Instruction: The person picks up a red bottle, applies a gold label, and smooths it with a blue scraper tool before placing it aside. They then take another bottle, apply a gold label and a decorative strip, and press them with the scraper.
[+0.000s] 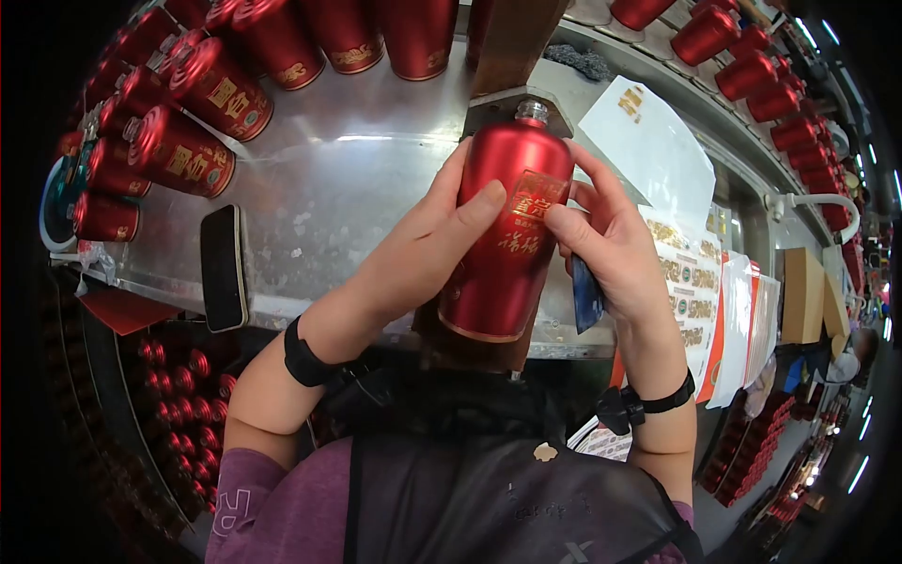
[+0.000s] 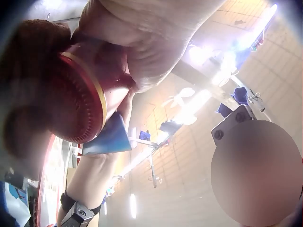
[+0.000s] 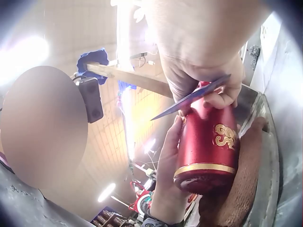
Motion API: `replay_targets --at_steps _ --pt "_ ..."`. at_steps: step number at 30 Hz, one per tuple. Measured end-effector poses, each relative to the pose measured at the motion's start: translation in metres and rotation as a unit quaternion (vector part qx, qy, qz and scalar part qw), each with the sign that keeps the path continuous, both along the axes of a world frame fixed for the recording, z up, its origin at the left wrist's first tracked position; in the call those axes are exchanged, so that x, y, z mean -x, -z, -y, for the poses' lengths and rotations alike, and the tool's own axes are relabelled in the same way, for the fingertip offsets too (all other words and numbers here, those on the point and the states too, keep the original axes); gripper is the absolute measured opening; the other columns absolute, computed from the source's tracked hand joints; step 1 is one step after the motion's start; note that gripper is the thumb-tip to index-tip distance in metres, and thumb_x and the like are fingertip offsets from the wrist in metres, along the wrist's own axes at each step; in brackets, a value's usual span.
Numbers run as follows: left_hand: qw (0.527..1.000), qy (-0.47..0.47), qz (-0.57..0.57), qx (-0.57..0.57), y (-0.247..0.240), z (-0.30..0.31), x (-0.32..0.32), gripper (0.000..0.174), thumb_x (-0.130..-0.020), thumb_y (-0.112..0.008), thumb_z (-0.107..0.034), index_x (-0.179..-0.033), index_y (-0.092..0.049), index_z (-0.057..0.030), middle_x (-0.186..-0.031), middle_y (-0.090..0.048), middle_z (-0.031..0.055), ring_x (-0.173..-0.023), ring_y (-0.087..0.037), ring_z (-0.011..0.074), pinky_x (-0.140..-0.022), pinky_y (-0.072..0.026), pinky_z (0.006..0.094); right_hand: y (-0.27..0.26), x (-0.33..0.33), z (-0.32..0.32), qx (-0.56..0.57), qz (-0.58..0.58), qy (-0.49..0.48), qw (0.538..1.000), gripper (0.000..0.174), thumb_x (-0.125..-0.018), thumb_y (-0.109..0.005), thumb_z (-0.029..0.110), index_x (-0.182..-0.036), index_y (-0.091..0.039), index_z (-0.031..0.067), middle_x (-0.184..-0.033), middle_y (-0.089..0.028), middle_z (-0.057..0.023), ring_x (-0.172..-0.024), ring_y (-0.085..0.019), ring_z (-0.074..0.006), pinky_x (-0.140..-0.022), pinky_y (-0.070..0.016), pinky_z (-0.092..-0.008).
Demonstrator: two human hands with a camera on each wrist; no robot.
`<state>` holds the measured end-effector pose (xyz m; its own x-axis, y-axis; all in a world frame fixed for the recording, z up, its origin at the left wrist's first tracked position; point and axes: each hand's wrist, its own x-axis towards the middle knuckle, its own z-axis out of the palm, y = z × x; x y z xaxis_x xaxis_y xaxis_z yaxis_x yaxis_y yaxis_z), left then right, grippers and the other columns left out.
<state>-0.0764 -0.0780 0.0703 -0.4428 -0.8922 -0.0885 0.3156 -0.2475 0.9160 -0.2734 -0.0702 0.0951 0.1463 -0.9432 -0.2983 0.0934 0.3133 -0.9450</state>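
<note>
A red bottle (image 1: pixel 493 291) with gold lettering and a bare clear neck lies tilted before the person, neck pointing away. The left hand (image 1: pixel 423 235) grips it from the left, thumb along the front beside a gold-framed label (image 1: pixel 540 197). On the other side, the right hand (image 1: pixel 615 249) sets its thumb at the label's right edge. Tucked in the right fingers is a thin blue card (image 1: pixel 588 296), also visible edge-on in the right wrist view as a flat card (image 3: pixel 189 100). The left wrist view shows the bottle's ridged base (image 2: pixel 75 104).
Several red bottles (image 1: pixel 221 89) crowd the metal table's back left. A black phone (image 1: pixel 223 268) lies left of the hands. Label sheets (image 1: pixel 691 282) and a white backing sheet (image 1: pixel 648 141) lie at right. A brown post (image 1: pixel 512 56) stands beyond the bottle.
</note>
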Motion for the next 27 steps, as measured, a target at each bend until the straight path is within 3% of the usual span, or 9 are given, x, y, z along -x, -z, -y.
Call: replay_targets --at_steps 2,6,8,11,21,24,26,27 --pt "0.996 0.018 -0.069 -0.059 -0.001 0.002 -0.002 0.061 -0.104 -0.048 -0.026 -0.152 -0.019 -0.0024 -0.138 -0.047 0.0119 -0.125 -0.048 0.0168 -0.104 -0.0406 0.0311 0.002 0.0 0.0 0.003 -0.013 -0.009 1.0 0.085 -0.082 -0.079 0.013 -0.148 -0.029 -0.0045 -0.115 -0.062 -0.0118 -0.068 -0.048 0.0 -0.062 -0.0401 -0.0164" --pt "0.994 0.029 -0.075 -0.072 -0.003 0.002 -0.001 0.064 -0.102 -0.053 -0.025 -0.152 -0.019 -0.0033 -0.137 -0.047 0.0121 -0.124 -0.049 0.0166 -0.104 -0.0411 0.0316 0.009 -0.001 -0.002 0.024 -0.032 -0.024 0.999 0.088 -0.081 -0.08 0.013 -0.149 -0.028 -0.0045 -0.112 -0.064 -0.0108 -0.067 -0.048 -0.0001 -0.061 -0.0401 -0.0164" --pt "1.0 0.03 0.004 0.004 -0.004 0.0 -0.001 0.07 -0.098 -0.06 -0.024 -0.151 -0.019 -0.0026 -0.136 -0.048 0.0125 -0.123 -0.049 0.0168 -0.104 -0.0413 0.0323 0.008 -0.003 0.0 0.022 -0.028 -0.022 0.999 0.09 -0.08 -0.081 0.013 -0.15 -0.026 -0.0046 -0.109 -0.065 -0.0101 -0.066 -0.047 -0.0002 -0.062 -0.0404 -0.0162" --pt "1.0 0.024 0.009 0.006 -0.001 -0.001 0.0 0.075 -0.095 -0.065 -0.024 -0.15 -0.018 -0.0018 -0.137 -0.048 0.0129 -0.123 -0.05 0.017 -0.105 -0.0411 0.0329 0.005 -0.001 -0.001 0.013 -0.011 -0.026 1.0 0.091 -0.08 -0.081 0.012 -0.15 -0.025 -0.0037 -0.112 -0.064 -0.0109 -0.067 -0.048 -0.0003 -0.064 -0.0411 -0.0162" --pt "1.0 0.014 0.022 0.002 -0.002 -0.003 0.002 0.073 -0.097 -0.062 -0.026 -0.15 -0.02 -0.0017 -0.137 -0.048 0.0126 -0.123 -0.049 0.0168 -0.104 -0.0419 0.0325 0.0 0.001 -0.004 -0.023 0.037 -0.012 0.999 0.085 -0.086 -0.077 0.013 -0.152 -0.025 0.0004 -0.116 -0.063 -0.0127 -0.072 -0.055 -0.0022 -0.072 -0.0445 -0.0183" --pt "1.0 0.026 0.015 0.001 -0.003 -0.002 0.0 0.066 -0.1 -0.057 -0.026 -0.15 -0.022 -0.0022 -0.137 -0.047 0.0118 -0.125 -0.048 0.0162 -0.105 -0.0409 0.0325 0.005 0.008 -0.004 -0.007 -0.004 -0.019 1.0 0.069 -0.094 -0.068 0.024 -0.149 -0.032 0.0005 -0.114 -0.064 -0.012 -0.072 -0.057 -0.0035 -0.068 -0.047 -0.0182" --pt "0.998 0.019 -0.012 -0.052 -0.004 0.0 -0.001 0.061 -0.102 -0.051 -0.026 -0.151 -0.023 -0.0029 -0.138 -0.047 0.0109 -0.125 -0.048 0.0158 -0.105 -0.0407 0.0323 0.007 0.021 -0.004 -0.067 0.07 0.042 0.994 0.06 -0.102 -0.053 0.039 -0.144 -0.041 -0.0009 -0.108 -0.065 -0.0097 -0.07 -0.057 -0.0044 -0.063 -0.0484 -0.0173" --pt "0.998 0.013 -0.021 -0.055 -0.002 -0.001 0.0 0.058 -0.103 -0.047 -0.026 -0.152 -0.023 -0.0035 -0.139 -0.047 0.0102 -0.126 -0.048 0.0161 -0.105 -0.0402 0.0319 0.006 0.023 -0.003 -0.08 -0.001 0.074 0.994 0.063 -0.103 -0.038 0.054 -0.139 -0.049 0.0037 -0.097 -0.062 -0.0049 -0.07 -0.056 -0.0065 -0.05 -0.0387 -0.0183"
